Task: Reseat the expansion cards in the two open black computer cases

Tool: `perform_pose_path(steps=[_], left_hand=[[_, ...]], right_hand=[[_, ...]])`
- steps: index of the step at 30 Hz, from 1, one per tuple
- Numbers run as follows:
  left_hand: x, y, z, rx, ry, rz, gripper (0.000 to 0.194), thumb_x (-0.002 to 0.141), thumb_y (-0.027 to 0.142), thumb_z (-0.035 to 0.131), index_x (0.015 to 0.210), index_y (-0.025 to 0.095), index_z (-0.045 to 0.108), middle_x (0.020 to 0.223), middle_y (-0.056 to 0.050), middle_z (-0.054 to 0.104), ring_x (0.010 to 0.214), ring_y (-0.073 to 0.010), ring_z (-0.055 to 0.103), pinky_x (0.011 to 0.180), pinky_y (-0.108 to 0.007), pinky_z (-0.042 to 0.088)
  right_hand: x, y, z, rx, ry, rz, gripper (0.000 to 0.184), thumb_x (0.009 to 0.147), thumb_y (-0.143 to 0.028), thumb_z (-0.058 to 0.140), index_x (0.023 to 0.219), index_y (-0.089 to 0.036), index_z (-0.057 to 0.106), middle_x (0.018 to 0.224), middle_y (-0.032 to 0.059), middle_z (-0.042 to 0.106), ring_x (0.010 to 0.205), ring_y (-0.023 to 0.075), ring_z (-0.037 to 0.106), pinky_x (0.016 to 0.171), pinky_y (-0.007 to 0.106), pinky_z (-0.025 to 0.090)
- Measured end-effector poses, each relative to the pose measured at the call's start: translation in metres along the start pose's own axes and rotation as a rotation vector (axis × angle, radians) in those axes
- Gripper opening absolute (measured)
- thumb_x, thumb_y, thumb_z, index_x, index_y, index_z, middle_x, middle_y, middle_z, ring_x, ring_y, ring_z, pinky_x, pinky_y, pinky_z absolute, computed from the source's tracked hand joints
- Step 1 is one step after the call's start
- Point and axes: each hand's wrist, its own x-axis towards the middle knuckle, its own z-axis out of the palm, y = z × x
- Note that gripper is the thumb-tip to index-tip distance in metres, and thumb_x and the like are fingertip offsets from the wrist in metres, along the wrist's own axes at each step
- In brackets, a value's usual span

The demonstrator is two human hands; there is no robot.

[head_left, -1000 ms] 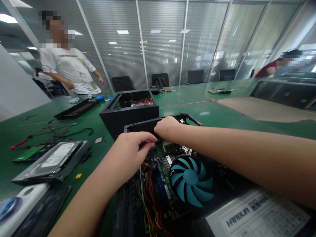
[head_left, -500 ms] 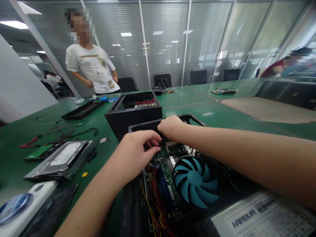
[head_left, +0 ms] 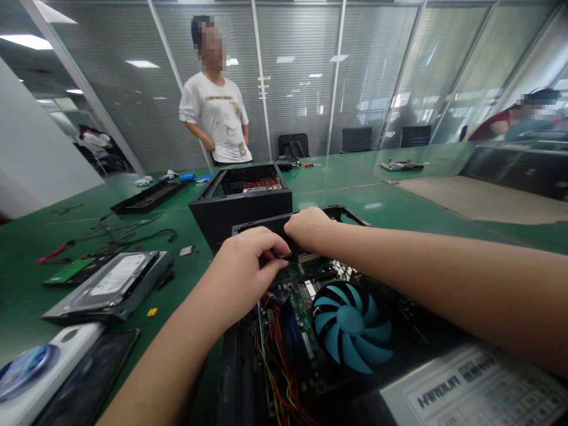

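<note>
An open black computer case [head_left: 239, 355] lies in front of me, its inside facing up. Within it are a green motherboard [head_left: 290, 278], a round cooling fan [head_left: 350, 319] with blue blades, red and yellow cables, and a silver power supply [head_left: 479, 384]. Over the far left part of the motherboard, my left hand [head_left: 251, 266] has its thumb and fingers drawn together in a pinch; what lies between the tips is too small to make out. My right hand [head_left: 309, 228] is curled closed at the far wall of the case, with its fingertips hidden.
Behind the case stands a second black case [head_left: 244, 204]. Left on the green table [head_left: 332, 189] lie a hard drive [head_left: 118, 275] in a metal bracket, loose cables [head_left: 128, 236] and a yellow piece [head_left: 152, 312]. A person in a white shirt [head_left: 217, 118] stands across the table.
My left thumb and fingers have come closer together. My right hand has hardly moved. The person across the table has shifted to the right.
</note>
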Motion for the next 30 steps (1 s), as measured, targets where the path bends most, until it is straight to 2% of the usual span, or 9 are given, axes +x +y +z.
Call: perform_pose_path(steps=[5, 10, 17, 21, 25, 30], left_hand=[[-0.0003, -0.0003, 0.0003, 0.001, -0.001, -0.001, 0.012, 0.075, 0.014, 0.061, 0.080, 0.020, 0.069, 0.077, 0.002, 0.068, 0.070, -0.0119, 0.058, 0.068, -0.025, 0.043], [-0.0001, 0.0002, -0.0002, -0.036, -0.007, -0.025, 0.007, 0.077, 0.020, 0.061, 0.079, 0.020, 0.068, 0.074, 0.002, 0.068, 0.068, -0.0120, 0.059, 0.066, -0.024, 0.042], [-0.0023, -0.0028, -0.0001, -0.084, -0.034, -0.032, 0.013, 0.083, 0.029, 0.058, 0.078, 0.021, 0.067, 0.070, 0.003, 0.067, 0.063, -0.0107, 0.058, 0.063, -0.024, 0.040], [-0.0029, -0.0050, -0.0003, -0.120, -0.011, 0.020, 0.011, 0.082, 0.024, 0.058, 0.084, 0.021, 0.068, 0.081, 0.001, 0.069, 0.072, -0.0119, 0.060, 0.068, -0.025, 0.043], [-0.0024, -0.0046, -0.0013, -0.144, 0.011, 0.062, 0.018, 0.076, 0.019, 0.064, 0.094, 0.020, 0.068, 0.091, -0.002, 0.068, 0.077, -0.0129, 0.059, 0.071, -0.026, 0.045], [-0.0030, -0.0030, -0.0013, -0.155, -0.030, 0.022, 0.011, 0.082, 0.024, 0.057, 0.086, 0.020, 0.067, 0.078, 0.000, 0.068, 0.070, -0.0126, 0.059, 0.067, -0.025, 0.044]], right_hand=[[0.0008, 0.0015, -0.0002, -0.034, 0.023, 0.026, 0.022, 0.082, -0.020, 0.057, 0.099, -0.014, 0.070, 0.100, 0.0167, 0.068, 0.099, 0.0255, 0.064, 0.084, 0.037, 0.050], [-0.0007, 0.0026, -0.0019, -0.038, 0.005, 0.031, 0.024, 0.084, -0.019, 0.054, 0.100, -0.013, 0.070, 0.102, 0.0180, 0.067, 0.099, 0.0243, 0.064, 0.084, 0.034, 0.050], [0.0016, 0.0008, -0.0004, -0.066, -0.029, -0.024, 0.025, 0.082, -0.019, 0.056, 0.101, -0.014, 0.070, 0.102, 0.0168, 0.068, 0.093, 0.0278, 0.066, 0.076, 0.038, 0.053], [0.0055, 0.0023, 0.0042, -0.043, -0.032, -0.009, 0.023, 0.082, -0.024, 0.056, 0.099, -0.016, 0.070, 0.101, 0.0171, 0.068, 0.093, 0.0277, 0.066, 0.076, 0.038, 0.052], [0.0061, 0.0034, 0.0049, -0.020, -0.028, -0.022, 0.024, 0.083, -0.027, 0.055, 0.099, -0.019, 0.070, 0.102, 0.0143, 0.068, 0.093, 0.0273, 0.065, 0.076, 0.038, 0.052], [0.0048, 0.0028, 0.0030, -0.029, -0.042, -0.014, 0.024, 0.081, -0.026, 0.058, 0.100, -0.018, 0.070, 0.102, 0.0153, 0.068, 0.094, 0.0274, 0.065, 0.078, 0.038, 0.051]])
